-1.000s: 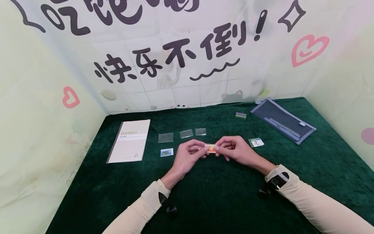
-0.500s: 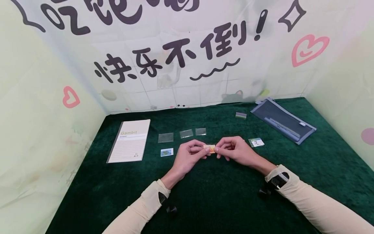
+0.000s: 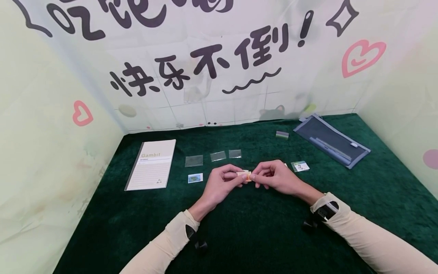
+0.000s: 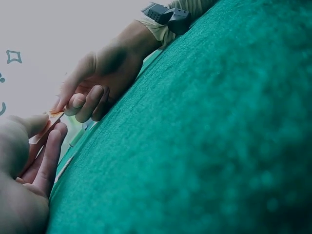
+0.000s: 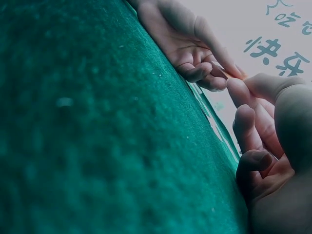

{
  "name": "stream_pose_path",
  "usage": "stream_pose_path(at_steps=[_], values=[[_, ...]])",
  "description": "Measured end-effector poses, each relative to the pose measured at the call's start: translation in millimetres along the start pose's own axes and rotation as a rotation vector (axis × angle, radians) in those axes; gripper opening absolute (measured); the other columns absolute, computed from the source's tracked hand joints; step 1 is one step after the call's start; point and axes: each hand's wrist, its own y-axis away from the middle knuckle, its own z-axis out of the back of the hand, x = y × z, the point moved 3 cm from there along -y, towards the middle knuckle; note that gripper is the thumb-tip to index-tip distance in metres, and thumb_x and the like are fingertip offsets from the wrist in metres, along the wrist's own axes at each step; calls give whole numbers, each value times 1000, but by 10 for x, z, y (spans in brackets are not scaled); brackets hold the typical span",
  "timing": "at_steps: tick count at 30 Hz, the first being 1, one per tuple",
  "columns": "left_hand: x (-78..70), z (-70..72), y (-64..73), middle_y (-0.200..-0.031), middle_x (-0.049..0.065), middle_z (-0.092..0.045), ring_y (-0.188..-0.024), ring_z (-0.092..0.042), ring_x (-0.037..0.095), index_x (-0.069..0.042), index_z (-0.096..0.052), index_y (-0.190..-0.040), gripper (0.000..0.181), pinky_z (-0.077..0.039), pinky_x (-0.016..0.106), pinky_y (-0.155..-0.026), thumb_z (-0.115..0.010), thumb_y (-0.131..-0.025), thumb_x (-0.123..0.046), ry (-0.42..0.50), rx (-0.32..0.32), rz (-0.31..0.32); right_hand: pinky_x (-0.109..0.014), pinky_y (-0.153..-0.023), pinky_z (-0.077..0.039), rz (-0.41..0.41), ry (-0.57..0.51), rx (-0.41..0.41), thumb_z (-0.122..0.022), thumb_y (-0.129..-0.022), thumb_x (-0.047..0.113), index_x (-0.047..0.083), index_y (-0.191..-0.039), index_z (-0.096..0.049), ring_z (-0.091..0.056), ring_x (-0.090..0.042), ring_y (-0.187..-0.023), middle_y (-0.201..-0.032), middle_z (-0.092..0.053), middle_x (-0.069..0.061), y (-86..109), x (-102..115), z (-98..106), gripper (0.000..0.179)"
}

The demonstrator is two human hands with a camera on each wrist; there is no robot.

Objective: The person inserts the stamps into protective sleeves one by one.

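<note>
A small orange-and-cream stamp (image 3: pixel 249 175) is held above the table between both hands. My left hand (image 3: pixel 220 182) pinches its left part between thumb and fingers, covering much of it. My right hand (image 3: pixel 278 177) pinches the right edge with thumb and forefinger. In the left wrist view the stamp (image 4: pixel 56 116) looks thin and tilted. The right wrist view shows only an orange sliver of it between the fingertips. A blue picture stamp (image 3: pixel 195 178) lies left of my left hand. Beyond the hands lie clear plastic sleeves (image 3: pixel 194 161).
A notebook (image 3: pixel 152 165) lies at the left on the green cloth (image 3: pixel 236 236). To the right is a small sleeve with a black-and-white picture (image 3: pixel 300 166). A blue zip pouch (image 3: pixel 332 140) and a small striped piece (image 3: pixel 282 135) lie farther back, before the printed backdrop.
The stamp has shifted slightly left and down between the fingers, and its angle has altered a little. Both hands stay in nearly the same place, still gripping it.
</note>
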Motion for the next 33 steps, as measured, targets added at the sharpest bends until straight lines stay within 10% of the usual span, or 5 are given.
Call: stream_pose_path(at_steps=[33], values=[[-1,-3,7,-106,-1,-85,-96,-80,20,-20,-76,-120,26,-65,35,-86,-78,-101,-38,-58,-3,22,-32,-60,-58,5,-54,33,-71,-107,25,16,-114,-74,-67,-23,-68,-94,-78,-9,-20,-6,-21,12]])
